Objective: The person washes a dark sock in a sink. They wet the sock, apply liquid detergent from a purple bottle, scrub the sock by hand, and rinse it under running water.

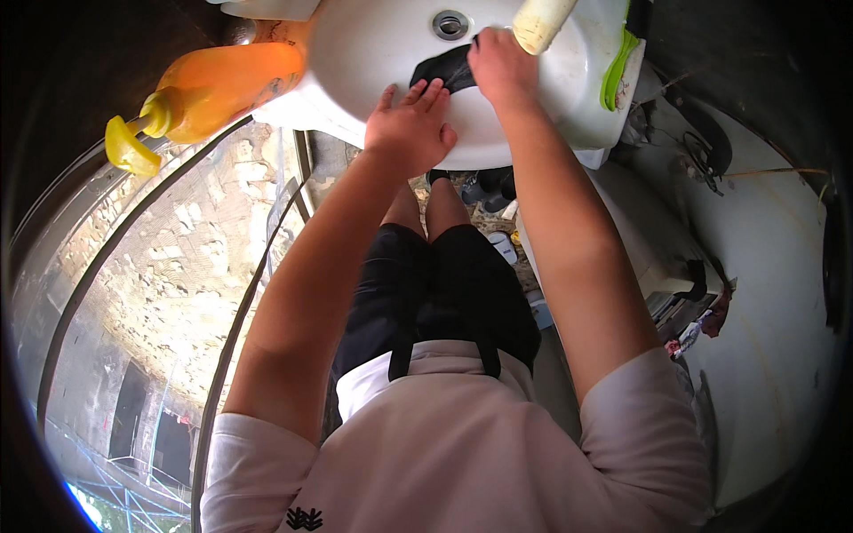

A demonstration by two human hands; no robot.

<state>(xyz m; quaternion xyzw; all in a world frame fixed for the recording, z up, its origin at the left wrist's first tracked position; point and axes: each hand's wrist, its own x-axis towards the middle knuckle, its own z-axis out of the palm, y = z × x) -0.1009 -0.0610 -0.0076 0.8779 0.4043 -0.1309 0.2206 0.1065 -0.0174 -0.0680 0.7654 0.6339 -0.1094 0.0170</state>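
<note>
A piece of black cloth (pixel 442 68) lies in the bowl of a white washbasin (pixel 360 40), below the metal drain (pixel 451 25). Its right end is gripped by my right hand (pixel 504 66), whose fingers are curled over it. My left hand (pixel 412 126) is spread over the near side of the bowl, palm down, with its fingertips at the cloth's lower left edge. Just beyond my right hand, a cream-coloured cylindrical piece (pixel 543 25) juts in from the top; what it belongs to is cut off.
An orange bottle (pixel 230 86) with a yellow pump (pixel 133 146) is at the basin's left. On the right rim lies a bright green plastic item (pixel 618 70). A window (pixel 166 266) is on my left. A white cabinet-like box (pixel 620 220) is on my right.
</note>
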